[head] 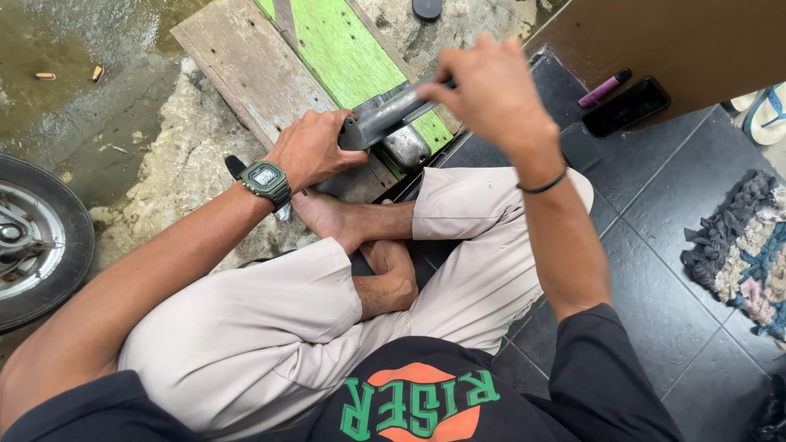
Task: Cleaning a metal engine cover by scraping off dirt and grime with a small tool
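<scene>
Head view, grey metal bar (391,113) gripped between both hands, left hand (315,149), right hand (491,94)

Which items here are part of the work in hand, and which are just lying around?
In use: grey metal piece, gripped by left hand and right hand; the green-painted wooden board beneath it.

Lying about: black phone, purple pen-shaped stick, rag mat, wheel, sandal.

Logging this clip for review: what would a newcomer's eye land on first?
Both hands grip a grey metal blade at centre top: the left hand holds its near end, the right hand the far end, over a green-painted wooden board. A wheel sits at the left edge, a rag rug at the right.
</scene>
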